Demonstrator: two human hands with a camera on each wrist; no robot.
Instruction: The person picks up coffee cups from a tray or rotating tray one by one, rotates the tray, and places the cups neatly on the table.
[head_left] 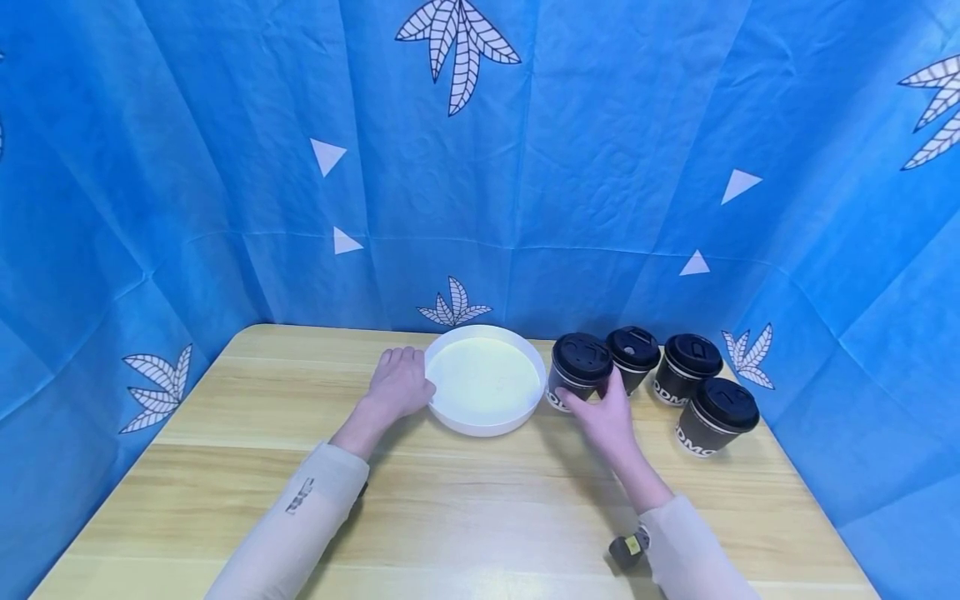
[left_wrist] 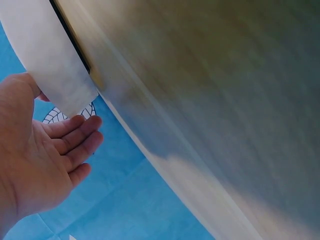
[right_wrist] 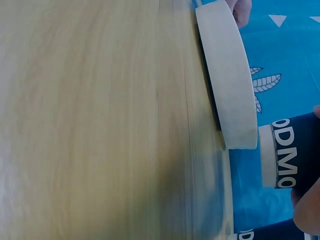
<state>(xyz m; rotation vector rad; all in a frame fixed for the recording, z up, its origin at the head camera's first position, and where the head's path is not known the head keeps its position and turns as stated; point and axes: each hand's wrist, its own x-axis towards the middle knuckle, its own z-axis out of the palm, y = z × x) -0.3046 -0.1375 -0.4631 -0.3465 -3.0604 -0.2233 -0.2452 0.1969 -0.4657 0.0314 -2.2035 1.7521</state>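
Observation:
A round white tray [head_left: 480,428] with a low wall lies at the back middle of the wooden table. My left hand [head_left: 400,383] pinches the tray's left wall; in the left wrist view its thumb goes behind the white wall [left_wrist: 50,55] and the fingers lie at its outer side. My right hand [head_left: 606,417] grips a dark paper cup [head_left: 581,360] with a black lid, just right of the tray. The right wrist view shows this upright cup [right_wrist: 287,155] apart from the tray's wall [right_wrist: 227,75], its base raised off the table.
Several lidded cups are at the table's right: one dark cup [head_left: 633,350] right behind my right hand, another cup [head_left: 692,358] farther right, and a cup [head_left: 722,408] nearer the right edge. A blue patterned cloth [head_left: 600,125] hangs behind the table.

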